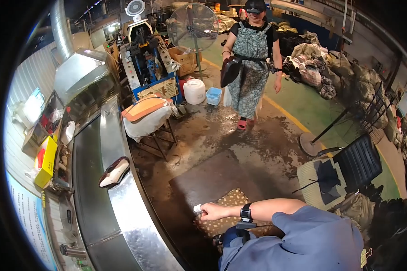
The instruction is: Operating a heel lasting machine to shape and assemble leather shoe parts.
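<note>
My right hand (212,211) reaches left from the blue sleeve, with a black band at the wrist. Its fingers are closed round a small crumpled white piece (197,208), perhaps cloth or paper. The hand hovers above a spotted brown mat (233,201). My left hand is out of sight. Ahead and left of the hand, a brown shoe (115,172) with a pale inside lies tilted on the shiny metal edge (131,217) of a long conveyor (88,171).
A person (253,54) in a patterned apron faces me, carrying a dark object. Beside the conveyor stands a padded stool (147,115); a machine (144,58), white jug (194,91) and blue tub (214,95) are beyond. At right are a chair (321,180) and a fan base (309,143).
</note>
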`<action>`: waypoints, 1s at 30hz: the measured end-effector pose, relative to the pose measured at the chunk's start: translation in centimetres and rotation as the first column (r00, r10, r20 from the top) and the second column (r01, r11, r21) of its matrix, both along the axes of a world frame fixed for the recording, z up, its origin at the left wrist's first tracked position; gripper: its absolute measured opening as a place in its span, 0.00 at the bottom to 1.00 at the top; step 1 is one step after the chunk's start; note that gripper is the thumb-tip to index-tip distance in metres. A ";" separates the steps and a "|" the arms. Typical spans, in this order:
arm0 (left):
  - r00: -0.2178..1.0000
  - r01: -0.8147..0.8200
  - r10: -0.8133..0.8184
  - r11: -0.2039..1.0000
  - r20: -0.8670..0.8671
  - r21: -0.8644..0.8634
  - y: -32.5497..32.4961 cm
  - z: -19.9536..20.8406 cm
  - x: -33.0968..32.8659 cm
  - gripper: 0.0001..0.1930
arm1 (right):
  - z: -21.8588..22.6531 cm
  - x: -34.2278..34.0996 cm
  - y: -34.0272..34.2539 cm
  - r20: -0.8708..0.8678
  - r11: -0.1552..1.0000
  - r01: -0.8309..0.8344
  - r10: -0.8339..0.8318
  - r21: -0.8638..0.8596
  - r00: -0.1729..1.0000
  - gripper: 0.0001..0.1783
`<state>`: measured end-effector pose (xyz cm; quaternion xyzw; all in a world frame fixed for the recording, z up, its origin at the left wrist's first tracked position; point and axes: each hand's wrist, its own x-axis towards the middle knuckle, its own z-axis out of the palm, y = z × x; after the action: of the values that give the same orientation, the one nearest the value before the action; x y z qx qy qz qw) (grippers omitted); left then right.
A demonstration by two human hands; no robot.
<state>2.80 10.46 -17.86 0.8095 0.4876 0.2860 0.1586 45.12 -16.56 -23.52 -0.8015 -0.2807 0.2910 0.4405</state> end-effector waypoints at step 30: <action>0.665 0.659 0.621 -0.225 0.416 -0.718 -3.3 5.6 35.5 0.51 | 5.9 10.1 2.2 -0.457 0.823 0.404 -0.204 0.400 0.866 0.36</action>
<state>38.30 7.16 -12.25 0.1487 0.3712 0.0806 0.9130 55.19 -14.35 -17.63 -0.6252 -0.1153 0.2912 0.7148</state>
